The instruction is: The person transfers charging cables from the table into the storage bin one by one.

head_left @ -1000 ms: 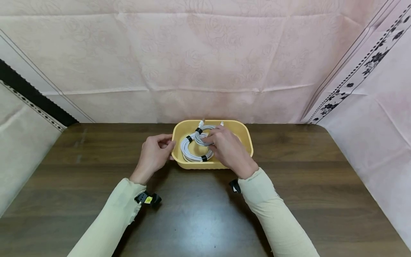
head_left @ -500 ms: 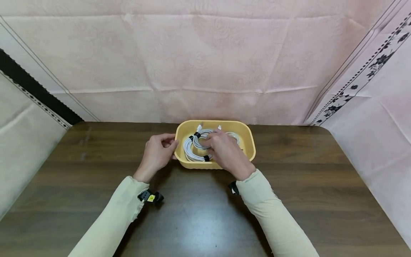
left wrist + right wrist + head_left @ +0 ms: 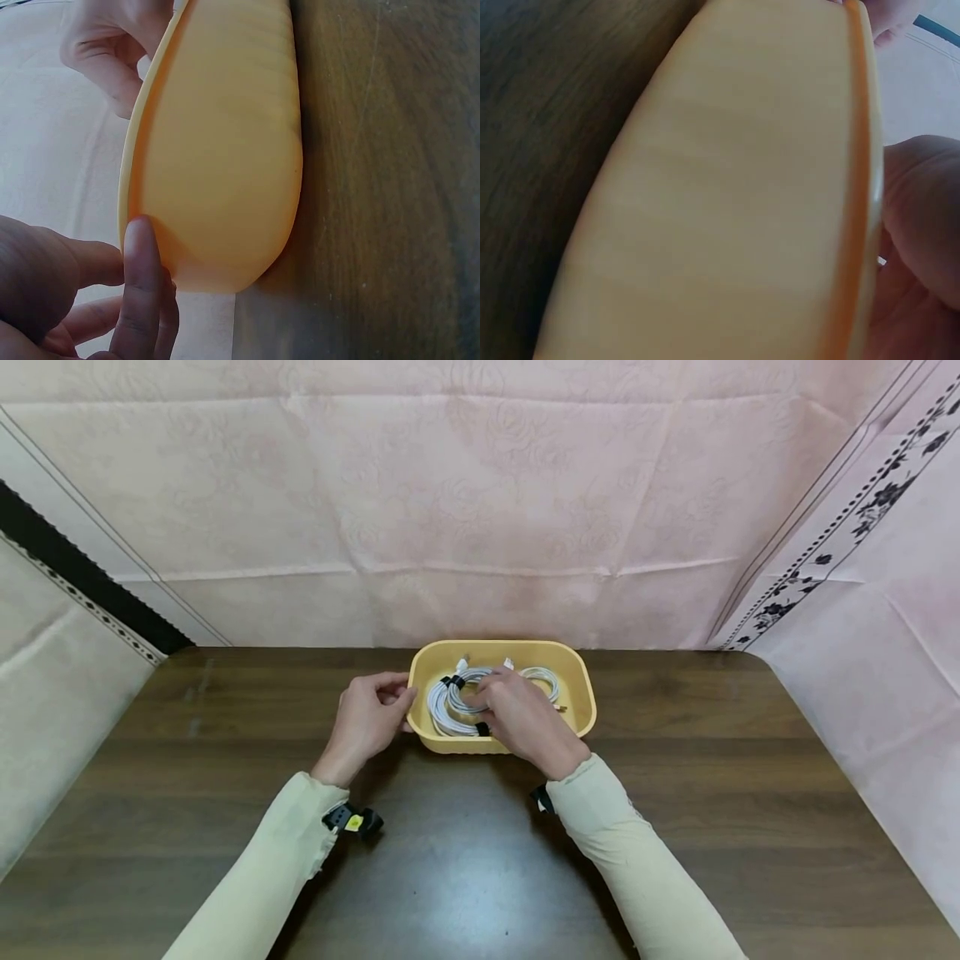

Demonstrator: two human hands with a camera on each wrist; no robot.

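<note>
A yellow plastic basket (image 3: 420, 737) stands against the far edge of the table. My left hand (image 3: 365, 717) pinches its left rim, with fingers on the outer wall (image 3: 217, 150) in the left wrist view. Inside the basket, my right hand (image 3: 523, 714) grips a small coiled white cable (image 3: 454, 700) with its fingertips. That coil overlaps a larger coiled white cable (image 3: 437, 714) bound with black straps. Another white cable coil (image 3: 551, 677) lies at the right, partly behind the right hand. In the right wrist view the basket wall hides the coils.
The brown wooden table (image 3: 480, 860) extends around the basket. Pink patterned cloth (image 3: 480, 510) hangs behind it, and white cloth (image 3: 885, 710) with a floral border covers the right side. Black wrist cameras (image 3: 352, 821) are strapped to the sleeves.
My right hand has lowered the small cable coil a little and shifted left, uncovering the coil at the right. The left hand keeps its hold on the basket rim.
</note>
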